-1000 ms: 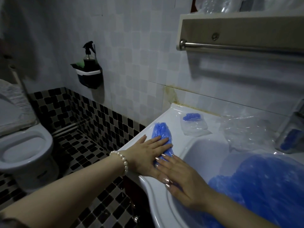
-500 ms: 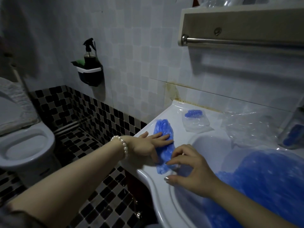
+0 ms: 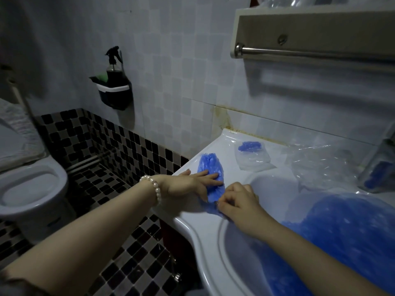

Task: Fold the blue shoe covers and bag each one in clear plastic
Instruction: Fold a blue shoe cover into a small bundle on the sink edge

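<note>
Right now my left hand (image 3: 188, 184) lies flat, fingers spread, pressing the middle of the shoe cover (image 3: 210, 167) onto the sink rim (image 3: 192, 227); nothing is gripped by it, it only holds the cover down. My right hand (image 3: 237, 201) sits just beside it, fingers curled tight and pinching the cover's near end, which is bunched under the fingertips. The cover runs lengthwise away from me along the left edge of the rim, its far end rounded and free; it lies between the edge and the basin. A pearl bracelet (image 3: 155, 188) rings my left wrist.

Farther back on the rim a bagged cover (image 3: 251, 155) rests, a small blue fold at the far end of its clear bag, well apart from my hands; to its right a loose heap of clear bags (image 3: 320, 165) is crumpled against the wall. The basin on my right is filled with a pile of covers (image 3: 346, 236), blue and unfolded; my right forearm crosses in front of it.

On the wall a dark caddy (image 3: 114, 95) carries a spray bottle (image 3: 113, 65); a toilet (image 3: 32, 189) stands at the left; a towel bar (image 3: 310, 53) hangs above the sink.
</note>
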`<action>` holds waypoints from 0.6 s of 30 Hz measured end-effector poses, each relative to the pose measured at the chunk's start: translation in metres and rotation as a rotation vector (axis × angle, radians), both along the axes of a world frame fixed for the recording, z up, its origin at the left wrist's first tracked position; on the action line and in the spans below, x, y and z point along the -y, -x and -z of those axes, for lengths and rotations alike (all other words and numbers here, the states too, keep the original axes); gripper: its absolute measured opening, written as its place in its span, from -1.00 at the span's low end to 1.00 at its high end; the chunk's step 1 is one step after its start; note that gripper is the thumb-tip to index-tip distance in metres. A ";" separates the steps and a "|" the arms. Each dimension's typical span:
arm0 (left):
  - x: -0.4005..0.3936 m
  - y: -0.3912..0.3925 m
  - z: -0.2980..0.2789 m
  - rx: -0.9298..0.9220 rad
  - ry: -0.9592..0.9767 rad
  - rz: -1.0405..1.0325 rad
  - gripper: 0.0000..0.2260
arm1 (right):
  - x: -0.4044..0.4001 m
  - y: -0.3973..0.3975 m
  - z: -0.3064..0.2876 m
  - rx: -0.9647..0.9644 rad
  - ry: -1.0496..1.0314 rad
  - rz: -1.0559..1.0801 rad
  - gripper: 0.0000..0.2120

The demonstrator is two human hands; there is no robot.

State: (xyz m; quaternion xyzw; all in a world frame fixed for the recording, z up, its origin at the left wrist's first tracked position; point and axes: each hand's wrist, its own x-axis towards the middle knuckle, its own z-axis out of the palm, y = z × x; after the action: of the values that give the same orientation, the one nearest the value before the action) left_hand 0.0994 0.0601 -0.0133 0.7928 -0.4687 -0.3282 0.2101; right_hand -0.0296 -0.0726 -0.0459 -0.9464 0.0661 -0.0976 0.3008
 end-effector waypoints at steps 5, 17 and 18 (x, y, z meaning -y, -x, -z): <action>-0.001 -0.002 0.009 0.250 -0.065 0.077 -0.36 | -0.004 -0.004 -0.008 -0.123 0.073 0.031 -0.66; 0.000 -0.003 0.011 0.268 -0.067 0.079 -0.36 | 0.012 0.000 0.014 0.307 -0.116 -0.090 -0.88; 0.000 -0.002 0.010 0.260 -0.062 0.076 -0.36 | 0.008 -0.002 0.015 0.321 -0.072 -0.054 -0.89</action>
State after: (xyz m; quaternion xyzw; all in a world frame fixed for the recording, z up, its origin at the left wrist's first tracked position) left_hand 0.1018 0.0597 -0.0234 0.8165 -0.5112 -0.2447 0.1104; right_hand -0.0280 -0.0806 -0.0607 -0.9088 -0.0047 -0.2369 0.3435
